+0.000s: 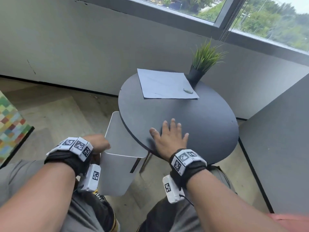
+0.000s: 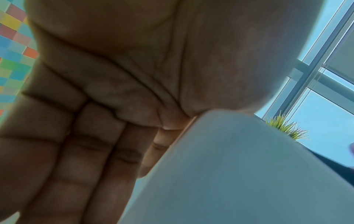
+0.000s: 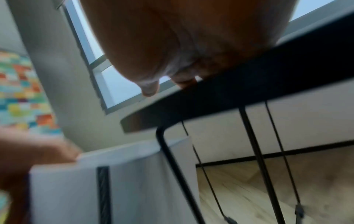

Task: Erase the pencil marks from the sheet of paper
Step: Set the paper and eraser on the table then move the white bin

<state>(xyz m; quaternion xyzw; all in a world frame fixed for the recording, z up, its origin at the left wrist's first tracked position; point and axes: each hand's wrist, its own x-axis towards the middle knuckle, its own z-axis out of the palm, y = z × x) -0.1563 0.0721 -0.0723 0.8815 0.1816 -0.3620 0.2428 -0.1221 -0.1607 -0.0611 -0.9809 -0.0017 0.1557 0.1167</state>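
Pencil marks on paper (image 1: 164, 84) at upper centre of head view too faint to read. Left hand (image 1: 98, 144) fingertips hidden behind white bin (image 1: 120, 164) rim. Right wrist view blurred.

we wear black wrist straps (image 1: 70, 160) topped with white blocks bearing black square-code markers (image 1: 185, 159), a white camera box (image 1: 172, 190) under each wrist, one trailing a black cable, plus grey trousers (image 1: 87, 213).
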